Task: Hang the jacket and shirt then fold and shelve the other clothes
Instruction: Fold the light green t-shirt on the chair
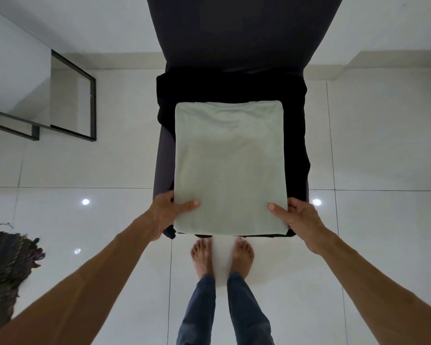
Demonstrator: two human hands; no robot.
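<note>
A pale green folded garment [229, 165] lies flat as a neat rectangle on top of a black garment [296, 135] spread over a dark chair seat. My left hand [171, 210] grips the near left corner of the green garment, thumb on top and fingers underneath. At the near right corner my right hand [296, 217] holds it the same way. Both arms reach forward from the bottom of the view.
The dark chair [237, 33] has a tall backrest at the far side. A black-framed glass table [72, 95] stands at the left. A fringed dark rug [8, 265] lies on the white tiled floor at the lower left. My bare feet stand just before the chair.
</note>
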